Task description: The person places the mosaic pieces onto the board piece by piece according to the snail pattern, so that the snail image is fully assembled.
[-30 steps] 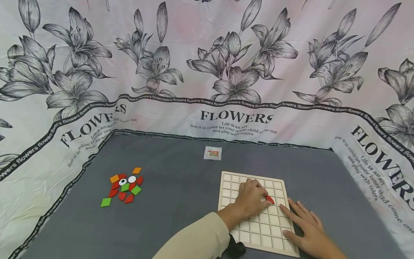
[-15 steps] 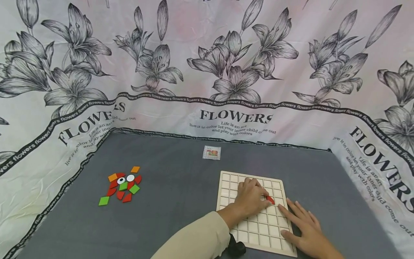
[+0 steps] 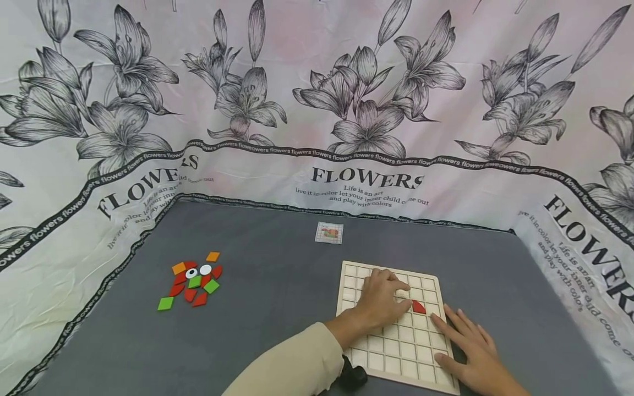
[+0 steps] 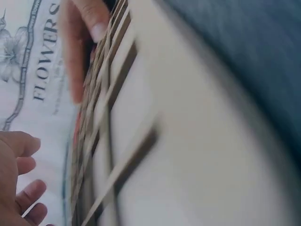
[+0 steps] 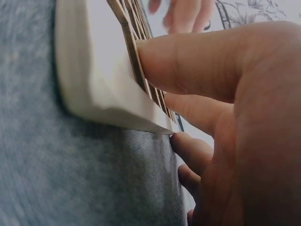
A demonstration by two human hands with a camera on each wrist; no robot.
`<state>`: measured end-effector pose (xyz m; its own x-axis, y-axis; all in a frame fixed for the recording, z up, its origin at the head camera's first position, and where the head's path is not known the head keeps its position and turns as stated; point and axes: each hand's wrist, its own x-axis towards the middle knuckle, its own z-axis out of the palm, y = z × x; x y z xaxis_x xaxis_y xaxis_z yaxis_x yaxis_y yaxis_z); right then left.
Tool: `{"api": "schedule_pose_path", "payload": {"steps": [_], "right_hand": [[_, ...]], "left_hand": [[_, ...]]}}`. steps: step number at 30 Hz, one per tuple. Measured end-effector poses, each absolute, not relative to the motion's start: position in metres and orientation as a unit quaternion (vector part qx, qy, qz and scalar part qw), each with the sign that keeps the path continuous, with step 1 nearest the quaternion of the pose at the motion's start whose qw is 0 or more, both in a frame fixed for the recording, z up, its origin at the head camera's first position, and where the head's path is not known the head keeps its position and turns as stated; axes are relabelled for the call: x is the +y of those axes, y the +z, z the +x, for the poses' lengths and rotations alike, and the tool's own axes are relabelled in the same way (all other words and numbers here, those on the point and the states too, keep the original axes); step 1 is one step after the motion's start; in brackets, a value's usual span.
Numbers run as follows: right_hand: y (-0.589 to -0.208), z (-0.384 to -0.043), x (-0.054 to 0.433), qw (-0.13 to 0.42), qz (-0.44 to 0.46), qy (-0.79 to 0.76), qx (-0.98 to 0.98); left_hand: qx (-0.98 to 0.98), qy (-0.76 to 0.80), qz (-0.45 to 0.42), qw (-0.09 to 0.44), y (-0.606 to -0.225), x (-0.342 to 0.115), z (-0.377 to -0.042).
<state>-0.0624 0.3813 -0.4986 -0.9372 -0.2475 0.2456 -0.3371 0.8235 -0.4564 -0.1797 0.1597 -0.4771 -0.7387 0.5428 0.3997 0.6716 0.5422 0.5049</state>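
Observation:
A square wooden grid board (image 3: 376, 361) with raised ridges lies on the grey cloth. One red quarter-circle piece (image 3: 418, 307) sits flat in a cell right of its middle. Just left of that piece is my left hand (image 3: 381, 300), over the board, thumb and index finger spread apart with nothing between them. The left wrist view shows its loosely bent fingers (image 4: 30, 193) free of the board. My right hand (image 3: 468, 349) rests on the board's right edge, thumb and index fingertip touching its top. Other right fingers (image 5: 193, 148) lie along the outer side.
At the left lies a loose group of flat pieces: red pieces (image 3: 200, 299), green diamonds (image 3: 165, 303), orange diamonds (image 3: 213, 257) and white eye discs (image 3: 205, 269). A small printed picture card (image 3: 329, 233) lies behind the board. Flower-printed cloth (image 3: 366, 187) walls the table at back and sides.
My left thumb and index finger have let go of the red piece and drawn a little left, leaving it fully visible in its cell. The right hand keeps its place on the board.

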Motion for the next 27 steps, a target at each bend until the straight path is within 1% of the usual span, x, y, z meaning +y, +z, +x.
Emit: {"api": "schedule_pose_path", "payload": {"steps": [7, 13, 20, 27], "right_hand": [[-0.495, -0.064, 0.384, 0.022, 0.132, 0.263, -0.955], [-0.494, -0.065, 0.383, 0.012, 0.133, 0.274, -0.952], [-0.493, -0.066, 0.381, 0.008, 0.133, 0.279, -0.951], [-0.495, -0.064, 0.383, 0.005, 0.130, 0.289, -0.948]], "left_hand": [[-0.840, -0.397, -0.353, 0.112, -0.454, 0.117, -0.185], [-0.810, -0.441, -0.349, 0.166, -0.443, 0.072, -0.188], [-0.810, -0.425, -0.331, 0.232, -0.437, 0.023, -0.194], [-0.820, -0.409, -0.298, 0.268, -0.439, -0.018, -0.197]]}}
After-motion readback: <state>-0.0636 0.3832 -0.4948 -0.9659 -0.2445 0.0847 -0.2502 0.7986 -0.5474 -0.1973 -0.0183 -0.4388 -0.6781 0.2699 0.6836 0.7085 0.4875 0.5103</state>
